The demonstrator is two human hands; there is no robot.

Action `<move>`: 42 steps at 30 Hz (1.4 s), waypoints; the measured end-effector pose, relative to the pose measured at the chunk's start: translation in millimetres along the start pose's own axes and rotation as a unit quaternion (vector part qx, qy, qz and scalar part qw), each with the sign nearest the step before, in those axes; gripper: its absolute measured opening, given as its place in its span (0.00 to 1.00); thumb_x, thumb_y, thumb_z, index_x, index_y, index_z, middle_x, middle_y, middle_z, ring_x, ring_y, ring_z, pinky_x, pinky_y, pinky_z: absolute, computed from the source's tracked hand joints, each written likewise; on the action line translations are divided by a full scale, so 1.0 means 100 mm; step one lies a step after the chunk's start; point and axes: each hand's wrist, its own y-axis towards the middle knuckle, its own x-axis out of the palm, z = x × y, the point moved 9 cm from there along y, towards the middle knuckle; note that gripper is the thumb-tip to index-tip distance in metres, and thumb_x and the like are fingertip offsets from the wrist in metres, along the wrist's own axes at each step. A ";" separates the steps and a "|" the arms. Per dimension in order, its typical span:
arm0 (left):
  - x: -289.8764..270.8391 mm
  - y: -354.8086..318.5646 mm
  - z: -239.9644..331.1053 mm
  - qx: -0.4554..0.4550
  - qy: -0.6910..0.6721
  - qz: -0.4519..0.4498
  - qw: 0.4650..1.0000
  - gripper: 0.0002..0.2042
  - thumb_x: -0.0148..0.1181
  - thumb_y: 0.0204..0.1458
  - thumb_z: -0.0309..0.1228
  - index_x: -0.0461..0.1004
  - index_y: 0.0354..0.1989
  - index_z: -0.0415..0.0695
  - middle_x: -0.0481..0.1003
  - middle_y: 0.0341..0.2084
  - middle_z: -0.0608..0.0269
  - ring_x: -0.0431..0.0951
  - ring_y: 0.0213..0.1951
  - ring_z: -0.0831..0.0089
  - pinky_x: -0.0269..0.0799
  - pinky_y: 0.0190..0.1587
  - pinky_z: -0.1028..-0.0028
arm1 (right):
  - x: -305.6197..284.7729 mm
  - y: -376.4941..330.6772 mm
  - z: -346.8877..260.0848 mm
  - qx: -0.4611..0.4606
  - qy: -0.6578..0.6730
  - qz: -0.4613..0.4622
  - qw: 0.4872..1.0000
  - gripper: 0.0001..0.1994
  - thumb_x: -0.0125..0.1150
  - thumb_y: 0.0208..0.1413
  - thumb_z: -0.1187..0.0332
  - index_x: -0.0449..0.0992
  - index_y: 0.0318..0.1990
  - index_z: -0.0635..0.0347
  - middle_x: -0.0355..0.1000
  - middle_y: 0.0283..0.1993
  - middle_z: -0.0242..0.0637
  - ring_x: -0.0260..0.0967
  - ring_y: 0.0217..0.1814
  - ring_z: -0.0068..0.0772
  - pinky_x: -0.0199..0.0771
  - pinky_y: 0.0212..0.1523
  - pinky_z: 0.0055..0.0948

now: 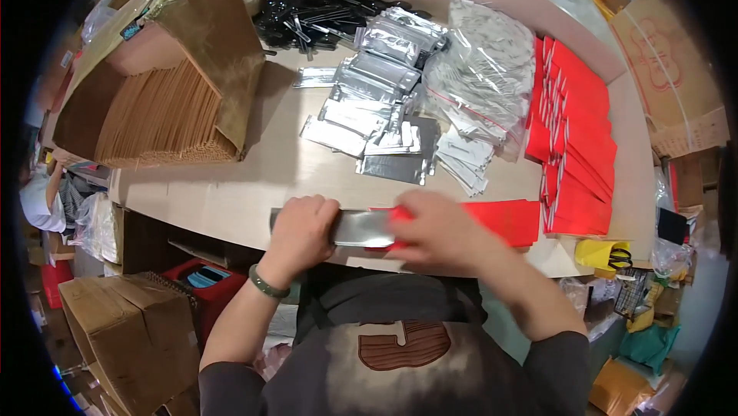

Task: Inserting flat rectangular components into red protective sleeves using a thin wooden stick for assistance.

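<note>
My left hand (301, 230) grips the left end of a long silver foil pouch (361, 228) at the near edge of the table (231, 185). My right hand (434, 228), blurred by motion, is closed over the pouch's right end together with a red paper sleeve (503, 220) lying flat beside it. A green bracelet (267, 285) is on my left wrist. Whether the pouch is inside the red sleeve is hidden by my right hand.
A heap of silver pouches (377, 101) lies mid-table, with clear bags of white items (480, 70) to its right and stacked red sleeves (576, 139) at the far right. An open cardboard box of brown sticks (169, 109) sits left. Black items (315, 13) are piled behind.
</note>
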 end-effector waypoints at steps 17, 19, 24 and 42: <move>0.17 -0.24 0.08 -0.189 -0.273 -0.004 0.943 0.18 0.67 0.41 0.28 0.71 0.42 0.41 0.74 0.32 0.50 0.77 0.35 0.50 0.74 0.39 0.61 | 0.12 -0.35 0.07 0.139 -0.059 0.047 0.987 0.20 0.64 0.51 0.54 0.71 0.36 0.64 0.72 0.45 0.53 0.70 0.48 0.57 0.71 0.44 0.50; 0.19 -0.32 -0.08 -0.188 -0.194 0.062 0.961 0.21 0.68 0.42 0.28 0.71 0.46 0.41 0.74 0.35 0.50 0.77 0.36 0.50 0.74 0.40 0.61 | 0.55 -0.49 0.46 0.425 -0.014 -0.146 0.893 0.17 0.61 0.55 0.54 0.72 0.32 0.63 0.74 0.32 0.47 0.72 0.36 0.52 0.71 0.34 0.49; 0.12 -0.40 0.05 -0.122 -0.178 0.040 0.976 0.31 0.72 0.38 0.28 0.68 0.54 0.44 0.73 0.41 0.52 0.76 0.42 0.50 0.74 0.42 0.61 | 0.47 -0.39 0.38 0.378 -0.066 0.011 0.923 0.14 0.56 0.58 0.59 0.74 0.29 0.61 0.73 0.24 0.46 0.73 0.29 0.51 0.72 0.32 0.50; 0.09 -0.39 0.08 -0.062 -0.124 0.018 0.990 0.33 0.73 0.37 0.29 0.69 0.57 0.44 0.74 0.35 0.54 0.77 0.39 0.53 0.74 0.40 0.62 | 0.52 -0.44 0.48 0.358 0.016 0.069 0.931 0.10 0.57 0.54 0.65 0.71 0.31 0.63 0.73 0.25 0.48 0.73 0.31 0.54 0.73 0.33 0.51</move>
